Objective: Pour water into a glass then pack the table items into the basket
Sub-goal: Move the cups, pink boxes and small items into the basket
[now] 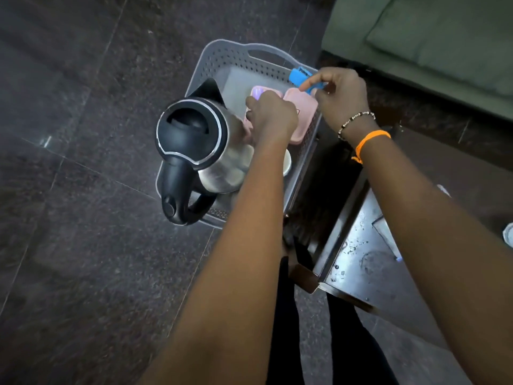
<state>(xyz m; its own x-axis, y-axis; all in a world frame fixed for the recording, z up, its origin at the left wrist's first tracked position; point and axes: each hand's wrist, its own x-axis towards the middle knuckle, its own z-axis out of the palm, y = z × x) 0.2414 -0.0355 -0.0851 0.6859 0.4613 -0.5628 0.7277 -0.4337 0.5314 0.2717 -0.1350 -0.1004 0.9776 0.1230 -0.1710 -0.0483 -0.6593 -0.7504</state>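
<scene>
A grey perforated basket [222, 55] stands on the dark floor. Inside it sit a steel kettle [194, 140] with a black lid and handle, pink lidded containers [301, 101] and a white cup [286, 162] partly hidden under my left forearm. My left hand [270, 115] reaches into the basket with curled fingers around a small purple item [257, 93] above the pink containers. My right hand [341, 93] pinches a blue object [299, 75] over the basket's far right rim.
A dark glossy table [369, 262] with water spots stands to the right, its corner close to my legs. A grey-green sofa [433, 37] fills the upper right. A pale object [508, 233] sits at the right edge of the frame.
</scene>
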